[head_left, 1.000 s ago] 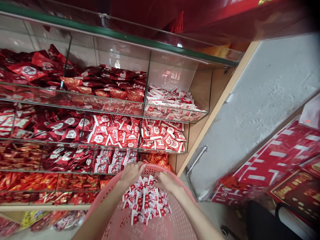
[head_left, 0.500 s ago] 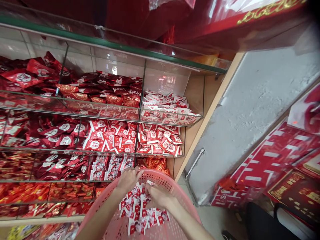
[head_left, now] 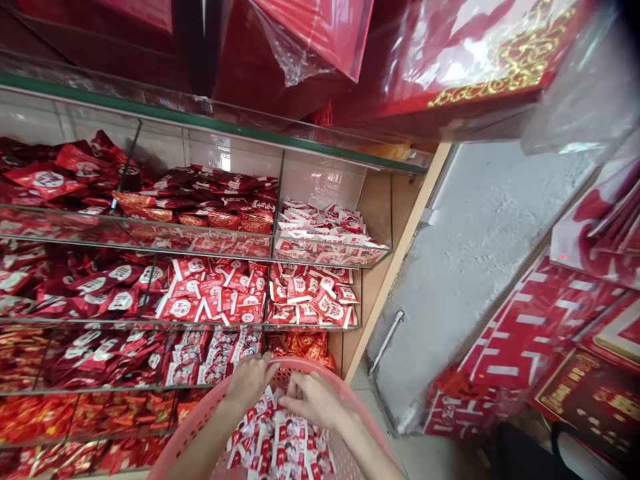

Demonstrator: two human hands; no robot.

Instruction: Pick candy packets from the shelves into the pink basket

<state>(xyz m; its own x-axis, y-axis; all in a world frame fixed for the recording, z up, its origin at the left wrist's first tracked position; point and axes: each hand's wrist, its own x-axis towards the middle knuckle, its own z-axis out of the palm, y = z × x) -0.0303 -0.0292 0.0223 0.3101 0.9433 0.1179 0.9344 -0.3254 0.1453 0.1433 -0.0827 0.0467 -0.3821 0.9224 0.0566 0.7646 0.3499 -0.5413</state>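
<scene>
A pink perforated plastic basket (head_left: 367, 413) stands in front of the shelves and holds a heap of small red-and-white packets (head_left: 290, 440). My left hand (head_left: 249, 383) is closed over the basket's far rim, with its fingertips partly hidden. Just to the right, my right hand (head_left: 314, 399) hovers above the packets inside the basket. Its fingers are curled together, and whatever they may hold is too small or hidden to make out.
Glass-fronted shelves hold red-and-white packets (head_left: 320, 293), dark red packets (head_left: 120, 273) and orange packets (head_left: 305, 343). Overhead sit red boxes (head_left: 450, 87) in clear plastic. A grey wall (head_left: 480, 233) and red printed goods (head_left: 530, 320) are at the right.
My right hand has drawn back from the heap, and its fingers have curled inward. My left hand stays at the rim. The view has tilted upward, so the shelves appear lower.
</scene>
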